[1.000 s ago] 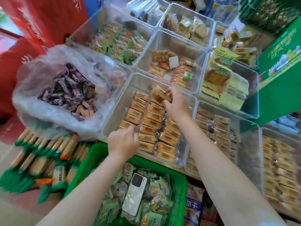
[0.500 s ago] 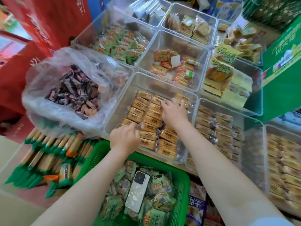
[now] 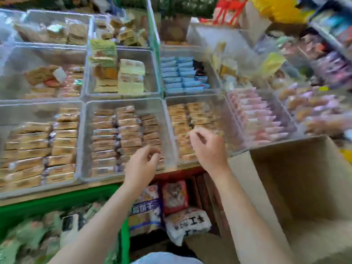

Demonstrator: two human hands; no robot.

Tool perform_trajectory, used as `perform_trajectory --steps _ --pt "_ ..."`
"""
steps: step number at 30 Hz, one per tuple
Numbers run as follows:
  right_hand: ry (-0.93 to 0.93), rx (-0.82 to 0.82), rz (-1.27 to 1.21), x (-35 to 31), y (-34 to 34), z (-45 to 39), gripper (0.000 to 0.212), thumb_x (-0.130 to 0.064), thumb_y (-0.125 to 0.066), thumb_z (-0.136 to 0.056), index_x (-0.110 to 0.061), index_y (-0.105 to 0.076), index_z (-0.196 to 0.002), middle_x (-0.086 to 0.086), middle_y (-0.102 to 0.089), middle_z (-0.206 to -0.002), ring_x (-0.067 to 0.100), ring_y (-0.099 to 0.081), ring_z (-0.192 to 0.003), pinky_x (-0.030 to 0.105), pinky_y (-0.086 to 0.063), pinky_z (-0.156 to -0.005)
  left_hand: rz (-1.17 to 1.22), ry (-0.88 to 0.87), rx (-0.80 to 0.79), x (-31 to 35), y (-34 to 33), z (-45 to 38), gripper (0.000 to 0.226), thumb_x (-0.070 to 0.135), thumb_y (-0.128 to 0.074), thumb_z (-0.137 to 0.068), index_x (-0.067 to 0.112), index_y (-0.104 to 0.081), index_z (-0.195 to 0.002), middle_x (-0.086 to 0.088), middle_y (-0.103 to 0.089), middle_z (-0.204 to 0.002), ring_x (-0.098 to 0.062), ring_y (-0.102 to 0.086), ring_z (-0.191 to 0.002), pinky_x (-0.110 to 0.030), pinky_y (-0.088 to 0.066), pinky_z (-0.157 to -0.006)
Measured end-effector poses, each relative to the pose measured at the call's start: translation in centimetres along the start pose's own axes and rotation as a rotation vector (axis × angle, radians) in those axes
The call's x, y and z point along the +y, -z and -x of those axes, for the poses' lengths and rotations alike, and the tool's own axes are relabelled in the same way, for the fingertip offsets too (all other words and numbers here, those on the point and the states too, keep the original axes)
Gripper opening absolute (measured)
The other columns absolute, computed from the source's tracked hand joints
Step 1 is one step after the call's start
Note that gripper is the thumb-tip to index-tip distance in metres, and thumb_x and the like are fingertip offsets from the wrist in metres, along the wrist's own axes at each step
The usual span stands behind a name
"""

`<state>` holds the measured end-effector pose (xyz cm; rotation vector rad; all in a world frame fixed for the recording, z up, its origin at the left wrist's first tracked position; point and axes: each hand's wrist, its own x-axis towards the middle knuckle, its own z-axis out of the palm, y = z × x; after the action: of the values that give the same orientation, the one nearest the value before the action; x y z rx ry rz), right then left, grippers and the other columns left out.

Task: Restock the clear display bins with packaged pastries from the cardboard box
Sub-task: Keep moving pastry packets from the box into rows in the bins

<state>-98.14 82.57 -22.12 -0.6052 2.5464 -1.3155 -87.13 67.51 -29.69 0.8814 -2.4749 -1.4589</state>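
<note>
Two hands have left the pastry rows they were pressing a moment ago: the left hand (image 3: 142, 164) now hangs over the front edge of the middle bin (image 3: 122, 103), fingers loosely curled and holding nothing, and the right hand (image 3: 206, 147) hovers over the next bin (image 3: 224, 119) the same way, though blur makes it hard to tell whether its fingertips pinch anything. The view has swung right, so the plastic sack of dark sweets is gone from sight and a cardboard box (image 3: 297, 187) has come in at the right, just beside the right forearm; its inside shows only bare cardboard. Below the shelf edge stand snack bags (image 3: 175, 195), and a green basket (image 3: 123, 231) sits at lower left with a phone (image 3: 69, 223) on its packets. Both near bins hold tight rows of tan wrapped pastries (image 3: 118, 134); farther ones hold blue packs (image 3: 182, 75) and pink packs (image 3: 255, 115).
</note>
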Motion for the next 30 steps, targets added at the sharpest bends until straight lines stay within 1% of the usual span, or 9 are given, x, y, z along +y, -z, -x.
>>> perform_trajectory --steps 4,8,12,14,19,22,24,28,30 --pt "-0.328 0.248 -0.058 11.5 12.5 1.3 0.029 -0.023 -0.052 -0.088 -0.003 -0.061 -0.069 0.013 -0.063 -0.068 0.023 -0.059 -0.068 0.034 -0.048 -0.069 0.215 0.056 -0.262 8.3 -13.3 1.2 0.035 0.040 -0.062 -0.098 0.029 -0.052 -0.129 0.010 -0.057 -0.126 -0.010 -0.057 -0.112 -0.024 -0.045 -0.083" --pt "-0.618 -0.042 0.127 21.6 17.2 1.5 0.030 -0.027 -0.050 -0.098 -0.003 -0.068 -0.090 0.008 -0.069 -0.092 0.021 -0.061 -0.090 0.026 -0.045 -0.072 0.278 0.187 -0.344 12.5 -22.5 2.8 0.097 0.059 -0.072 -0.084 0.022 -0.022 -0.158 0.000 -0.029 -0.159 -0.021 -0.039 -0.141 -0.032 -0.040 -0.101" --pt "-0.870 -0.340 0.193 28.7 17.0 1.4 0.055 -0.033 -0.044 -0.106 -0.006 -0.035 -0.153 0.014 -0.040 -0.155 0.031 -0.043 -0.139 0.036 -0.035 -0.112 0.213 0.240 -0.369 13.5 -26.7 4.1 0.087 0.054 -0.059 -0.086 0.039 -0.012 -0.158 0.003 -0.026 -0.163 -0.022 -0.036 -0.145 -0.043 -0.038 -0.112" --pt "-0.938 -0.502 0.196 32.2 15.7 1.8 0.057 -0.035 -0.040 -0.108 -0.003 -0.031 -0.154 0.015 -0.042 -0.154 0.031 -0.046 -0.138 0.039 -0.037 -0.115 0.175 0.223 -0.344 13.6 -27.3 4.4 0.078 0.049 -0.051 -0.089 0.043 -0.013 -0.157 0.008 -0.031 -0.161 -0.020 -0.041 -0.140 -0.043 -0.039 -0.111" --pt "-1.064 -0.804 0.271 40.0 11.6 5.1 0.041 -0.027 -0.044 -0.105 -0.006 -0.054 -0.138 0.016 -0.057 -0.138 0.032 -0.058 -0.119 0.042 -0.049 -0.101 0.169 0.191 -0.340 13.3 -26.9 4.3 0.070 0.042 -0.049 -0.090 0.050 -0.020 -0.153 0.014 -0.040 -0.155 -0.007 -0.049 -0.122 -0.041 -0.043 -0.107" --pt "-1.104 -0.834 0.206 42.8 9.6 7.0 0.034 -0.021 -0.053 -0.099 -0.009 -0.060 -0.131 0.013 -0.062 -0.130 0.033 -0.061 -0.116 0.027 -0.053 -0.073 0.189 0.208 -0.332 13.2 -27.0 4.2 0.073 0.050 -0.050 -0.084 0.054 -0.022 -0.150 0.015 -0.043 -0.152 -0.007 -0.051 -0.126 -0.049 -0.043 -0.110" --pt "-1.136 -0.812 0.169 41.0 9.8 7.6 0.023 -0.018 -0.052 -0.100 -0.013 -0.064 -0.119 0.009 -0.068 -0.110 0.025 -0.066 -0.090 0.026 -0.048 -0.052 0.194 0.209 -0.320 13.1 -27.3 4.2 0.072 0.052 -0.051 -0.081 0.053 -0.025 -0.149 0.011 -0.048 -0.147 -0.012 -0.054 -0.126 -0.053 -0.046 -0.107" --pt "-1.097 -0.863 0.225 38.5 10.9 6.5 0.010 0.000 -0.056 -0.091 -0.004 -0.065 -0.089 0.014 -0.064 -0.092 0.028 -0.065 -0.086 0.034 -0.053 -0.063 0.212 0.208 -0.291 13.0 -27.6 4.3 0.071 0.050 -0.051 -0.078 0.052 -0.031 -0.146 0.004 -0.054 -0.138 -0.022 -0.058 -0.119 -0.058 -0.050 -0.099" --pt "-1.029 -0.844 0.208 36.8 12.3 5.6 0.009 -0.012 -0.061 -0.094 -0.006 -0.065 -0.088 0.011 -0.064 -0.090 0.030 -0.066 -0.095 0.033 -0.052 -0.070 0.216 0.208 -0.297 13.3 -27.6 4.4 0.072 0.051 -0.050 -0.077 0.055 -0.029 -0.146 0.005 -0.054 -0.137 -0.021 -0.060 -0.117 -0.058 -0.052 -0.098"
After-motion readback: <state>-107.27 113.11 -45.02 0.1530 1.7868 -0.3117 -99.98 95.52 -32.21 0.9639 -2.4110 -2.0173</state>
